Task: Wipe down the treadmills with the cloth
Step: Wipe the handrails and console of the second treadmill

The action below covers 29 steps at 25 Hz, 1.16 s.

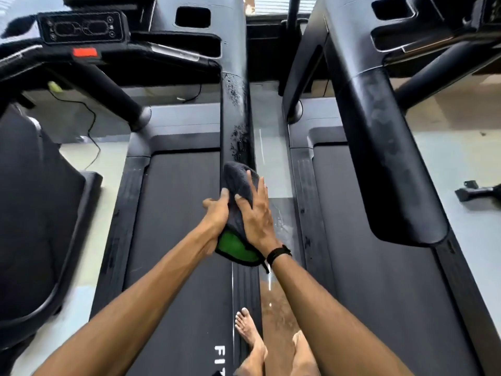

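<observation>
On the far left stands a neighbouring machine, and next to it the console [81, 27] of the treadmill [176, 213] we are working on, with its red stop tab [84, 52]. We stand astride its right edge, one bare foot [250, 332] on the side rail, so the right handrail [235, 109] runs straight out in front of us within reach of both arms. Our left hand [217, 210] grips the dark cloth [238, 185] where it wraps the rail's near end, fingers curled round it, probably to keep it from sliding. The cloth's green underside [234, 245] hangs below. Our right hand [256, 213] lies flat on top with straight fingers, pressing the cloth down. Further up, the rail is speckled with droplets [235, 90], so we judge that stretch not yet wiped. To the right, the second treadmill's handrail [393, 158] looks smeared and dull, likely waiting its turn.
</observation>
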{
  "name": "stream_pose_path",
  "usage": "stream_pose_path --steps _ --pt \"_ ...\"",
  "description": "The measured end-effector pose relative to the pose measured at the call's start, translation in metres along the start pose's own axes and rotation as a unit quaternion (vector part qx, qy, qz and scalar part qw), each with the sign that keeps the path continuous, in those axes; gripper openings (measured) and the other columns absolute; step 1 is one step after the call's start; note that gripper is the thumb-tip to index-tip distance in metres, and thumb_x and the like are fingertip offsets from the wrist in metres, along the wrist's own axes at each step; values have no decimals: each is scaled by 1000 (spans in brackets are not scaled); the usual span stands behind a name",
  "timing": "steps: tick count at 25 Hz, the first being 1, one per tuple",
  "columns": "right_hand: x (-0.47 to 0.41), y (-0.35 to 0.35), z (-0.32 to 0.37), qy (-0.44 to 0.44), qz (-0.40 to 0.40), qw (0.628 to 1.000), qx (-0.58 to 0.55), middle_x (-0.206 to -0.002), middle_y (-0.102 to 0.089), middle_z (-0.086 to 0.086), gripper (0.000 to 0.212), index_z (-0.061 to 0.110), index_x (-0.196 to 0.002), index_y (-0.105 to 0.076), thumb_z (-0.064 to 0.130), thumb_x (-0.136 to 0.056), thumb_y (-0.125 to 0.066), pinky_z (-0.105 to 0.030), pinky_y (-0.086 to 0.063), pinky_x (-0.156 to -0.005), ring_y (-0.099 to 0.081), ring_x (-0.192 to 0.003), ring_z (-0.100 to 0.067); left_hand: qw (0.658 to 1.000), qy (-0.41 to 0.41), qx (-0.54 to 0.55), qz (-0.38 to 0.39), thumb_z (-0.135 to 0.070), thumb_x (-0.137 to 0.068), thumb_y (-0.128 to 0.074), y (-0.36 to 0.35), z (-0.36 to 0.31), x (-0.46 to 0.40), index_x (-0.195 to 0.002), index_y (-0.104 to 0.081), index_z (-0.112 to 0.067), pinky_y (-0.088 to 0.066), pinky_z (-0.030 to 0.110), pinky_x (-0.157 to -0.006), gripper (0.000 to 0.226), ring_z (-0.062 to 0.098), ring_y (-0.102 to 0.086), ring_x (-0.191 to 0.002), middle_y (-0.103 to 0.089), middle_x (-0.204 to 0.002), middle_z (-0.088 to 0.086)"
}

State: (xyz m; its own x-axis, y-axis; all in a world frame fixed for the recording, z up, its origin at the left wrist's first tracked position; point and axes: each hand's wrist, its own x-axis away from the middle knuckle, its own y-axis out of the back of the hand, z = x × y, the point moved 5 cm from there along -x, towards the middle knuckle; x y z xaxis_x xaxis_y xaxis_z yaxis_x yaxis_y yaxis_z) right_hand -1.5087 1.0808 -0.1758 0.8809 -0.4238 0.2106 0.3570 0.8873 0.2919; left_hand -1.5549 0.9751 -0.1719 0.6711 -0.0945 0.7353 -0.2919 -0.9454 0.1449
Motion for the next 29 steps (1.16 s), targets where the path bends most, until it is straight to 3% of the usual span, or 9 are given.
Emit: stream_pose_path --steps 3,6,8,12,15,20,25,27,29 --pt "-19 15 -30 -128 -23 975 -182 -131 -62 -14 66 12 -133 -57 53 -83 -56 -42 -41 -111 -58 -120 -23 998 3 -66 -9 -61 -100 -32 -3 -6 6 -147 -25 -12 -41 48 -109 67 32 -51 -127 -48 -144 13" --pt "-8 14 -63 -226 -54 944 -234 -103 -71 -14 42 2 -111 -68 40 -99 -53 -34 -52 -91 -65 -95 -23 983 -103 -123 -85 -54 -103 -29 -5 -16 10 -155 -12 -12 -27 46 -117 69 34 -36 -141 -31 -158 15" --pt "16 3 -80 -276 -87 922 -257 -93 -70 -8 42 7 -100 -70 44 -99 -51 -39 -51 -91 -64 -92 -23 972 -165 -128 -109 -53 -103 -29 -8 -14 11 -155 -15 -12 -25 46 -118 67 32 -35 -142 -29 -160 14" --pt "49 -7 -42 -227 -116 964 -71 -141 -54 -11 95 10 -141 -49 77 -76 -31 -43 -35 -113 -47 -133 -25 975 -173 -67 -125 -47 -106 -25 -2 -10 2 -151 -28 -11 -30 36 -111 57 26 -39 -138 -39 -153 11" --pt "19 -8 4 -108 -64 990 60 -160 -27 -7 79 27 -157 -18 65 -89 -31 -47 -26 -118 -27 -146 -25 978 -150 38 -141 -47 -107 -22 2 -7 5 -148 -35 -10 -33 36 -111 57 25 -43 -136 -46 -148 12" --pt "-56 9 -6 -139 -87 985 -53 -128 -61 -7 50 13 -140 -52 44 -101 -44 -30 -41 -98 -55 -117 -24 972 -160 3 -170 -46 -107 -25 4 -9 5 -126 -46 -15 -35 32 -95 42 19 -49 -113 -55 -120 -1" --pt "-95 15 -41 -230 -66 951 -198 -86 -53 7 23 14 -110 -57 28 -106 -39 -18 -42 -73 -50 -77 -5 958 -169 -91 -214 -48 -104 -28 6 -12 4 -126 -48 -20 -36 50 -106 41 24 -52 -118 -59 -126 2" --pt "-85 9 -52 -265 -63 935 -229 -85 -51 3 35 -2 -121 -55 18 -108 -29 -21 -42 -73 -49 -76 -6 956 -166 -105 -217 -47 -104 -28 6 -13 7 -126 -49 -19 -34 50 -108 41 24 -52 -118 -59 -128 2" --pt "-65 9 -64 -276 -73 938 -198 -108 -57 -4 36 -9 -114 -55 11 -107 -25 -19 -43 -92 -58 -102 -15 960 -157 -106 -207 -47 -105 -27 4 -14 10 -125 -49 -20 -33 49 -108 40 21 -51 -113 -58 -126 2"
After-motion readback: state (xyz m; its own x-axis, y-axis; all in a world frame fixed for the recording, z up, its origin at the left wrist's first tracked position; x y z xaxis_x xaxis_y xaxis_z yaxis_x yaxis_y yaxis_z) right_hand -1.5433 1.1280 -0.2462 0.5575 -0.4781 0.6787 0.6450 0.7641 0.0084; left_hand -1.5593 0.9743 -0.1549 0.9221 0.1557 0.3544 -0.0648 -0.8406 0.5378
